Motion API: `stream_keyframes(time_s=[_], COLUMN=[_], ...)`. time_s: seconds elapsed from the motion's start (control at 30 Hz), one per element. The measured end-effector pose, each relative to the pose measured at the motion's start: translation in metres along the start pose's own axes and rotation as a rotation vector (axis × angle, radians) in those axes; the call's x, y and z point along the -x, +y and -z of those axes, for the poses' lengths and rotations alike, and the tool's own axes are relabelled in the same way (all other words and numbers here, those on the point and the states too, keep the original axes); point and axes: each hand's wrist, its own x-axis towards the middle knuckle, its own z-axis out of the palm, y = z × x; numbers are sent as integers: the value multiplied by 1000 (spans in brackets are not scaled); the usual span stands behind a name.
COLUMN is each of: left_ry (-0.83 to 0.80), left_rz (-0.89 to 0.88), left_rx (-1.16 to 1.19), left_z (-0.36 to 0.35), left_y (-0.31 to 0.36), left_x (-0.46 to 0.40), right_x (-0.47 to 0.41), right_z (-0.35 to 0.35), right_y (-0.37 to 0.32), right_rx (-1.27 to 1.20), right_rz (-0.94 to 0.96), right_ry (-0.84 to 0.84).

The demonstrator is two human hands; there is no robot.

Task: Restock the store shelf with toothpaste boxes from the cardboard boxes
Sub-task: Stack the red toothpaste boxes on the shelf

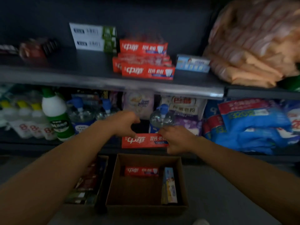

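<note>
A red toothpaste box (pixel 142 141) hangs in the air in front of the lower shelf, above an open cardboard box (pixel 113 182) on the floor. My right hand (pixel 177 138) grips its right end. My left hand (pixel 125 122) is curled over its upper left corner, touching it. Inside the cardboard box lie one more red toothpaste box (pixel 141 171) and a light blue box (pixel 168 185) standing on edge. On the upper shelf (pixel 65 73) sits a stack of red toothpaste boxes (pixel 146 62), with white and green boxes (pixel 94 37) behind and a pale blue box (pixel 192 63) to the right.
A second cardboard box (pixel 90 182) with dark packs stands left of the open one. The lower shelf holds cleaning bottles (pixel 55 114), pump bottles (pixel 81 114) and blue bags (pixel 253 127). Bagged orange packs (pixel 253 43) fill the upper right.
</note>
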Motion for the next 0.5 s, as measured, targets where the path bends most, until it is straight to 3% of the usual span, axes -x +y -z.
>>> stream_keyframes(time_s=[0.27,0.5], left_ry=[205,254], left_rz=[0,21], left_rx=[29,161], left_z=[108,160], left_y=[12,6], left_x=[20,12], right_x=[17,16], right_z=[108,163], right_y=[32,51], right_rx=[252,362], right_rz=[-33,-63], right_ry=[340,524])
